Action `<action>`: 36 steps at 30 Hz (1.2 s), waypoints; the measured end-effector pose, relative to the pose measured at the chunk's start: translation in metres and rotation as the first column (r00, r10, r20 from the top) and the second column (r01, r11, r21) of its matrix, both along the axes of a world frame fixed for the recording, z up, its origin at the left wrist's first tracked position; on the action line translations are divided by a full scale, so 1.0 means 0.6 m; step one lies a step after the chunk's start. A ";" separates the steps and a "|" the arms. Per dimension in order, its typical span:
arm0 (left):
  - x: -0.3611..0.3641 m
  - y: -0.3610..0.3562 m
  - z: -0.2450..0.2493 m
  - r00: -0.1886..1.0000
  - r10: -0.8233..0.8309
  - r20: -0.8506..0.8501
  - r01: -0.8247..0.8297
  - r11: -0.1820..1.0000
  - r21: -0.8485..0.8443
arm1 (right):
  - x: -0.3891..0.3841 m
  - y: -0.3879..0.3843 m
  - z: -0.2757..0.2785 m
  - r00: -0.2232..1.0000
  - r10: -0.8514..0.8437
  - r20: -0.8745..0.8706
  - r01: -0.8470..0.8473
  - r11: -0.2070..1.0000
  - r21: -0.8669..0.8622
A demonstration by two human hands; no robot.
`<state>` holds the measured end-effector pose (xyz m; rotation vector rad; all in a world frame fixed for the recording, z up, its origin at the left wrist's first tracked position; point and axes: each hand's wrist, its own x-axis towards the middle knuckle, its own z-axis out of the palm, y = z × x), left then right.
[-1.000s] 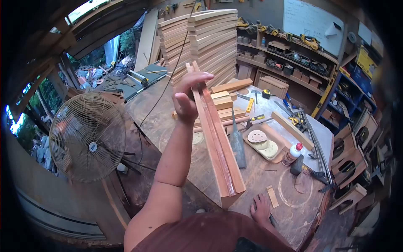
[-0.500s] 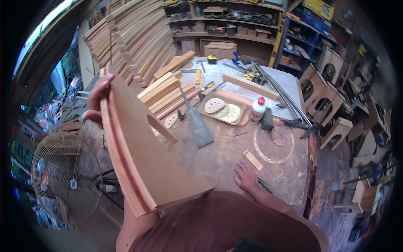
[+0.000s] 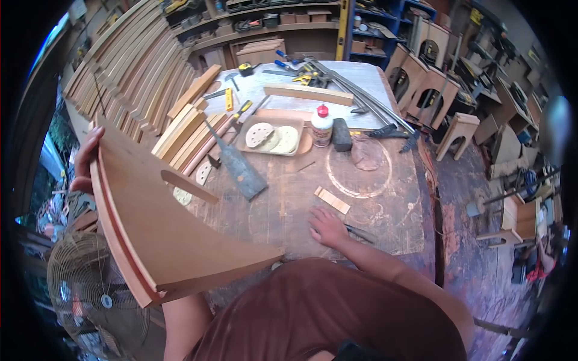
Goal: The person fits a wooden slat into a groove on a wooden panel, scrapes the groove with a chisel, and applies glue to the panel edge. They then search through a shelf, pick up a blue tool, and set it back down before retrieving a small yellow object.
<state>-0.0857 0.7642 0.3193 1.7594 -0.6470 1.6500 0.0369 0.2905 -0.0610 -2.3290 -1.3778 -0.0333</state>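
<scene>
My left hand (image 3: 87, 157) grips the far upper edge of a curved wooden panel (image 3: 174, 222), with part of the fingers hidden behind it. The panel stands tilted at my left, its lower end close to my lap. A groove runs along its thick edge, and an arched cutout shows on its far side. Lying flat on the workbench (image 3: 289, 186), my right hand (image 3: 329, 227) is open with its fingers spread. Just beyond those fingertips is a small striped wood block (image 3: 332, 200). A dark slim tool (image 3: 361, 234) lies beside my right wrist.
A handsaw (image 3: 241, 171), a tray (image 3: 244, 146) of sanding discs, a glue bottle (image 3: 322, 127) and a dark block (image 3: 341, 135) occupy the bench. Wood strips (image 3: 180, 135) lie at left. Metal bar clamps (image 3: 361, 90) lie behind. A fan (image 3: 99, 295) stands below the panel.
The view has turned to the right, so the bench items appear farther left. My left hand still holds the panel, which shows more of its broad face. My right hand stays flat on the bench.
</scene>
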 end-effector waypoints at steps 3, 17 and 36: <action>0.000 -0.003 -0.002 0.999 -0.043 0.023 0.043 0.999 0.002 | 0.002 0.000 0.000 1.000 0.009 -0.023 -0.008 1.000 0.022; -0.052 0.034 0.006 0.997 -0.033 -0.066 0.035 0.999 0.031 | 0.006 0.005 0.002 0.999 0.031 -0.026 -0.030 1.000 0.007; -0.028 -0.093 0.031 0.970 0.227 0.083 -0.206 0.956 -0.207 | -0.001 0.014 0.004 0.997 0.048 -0.059 -0.047 0.999 0.017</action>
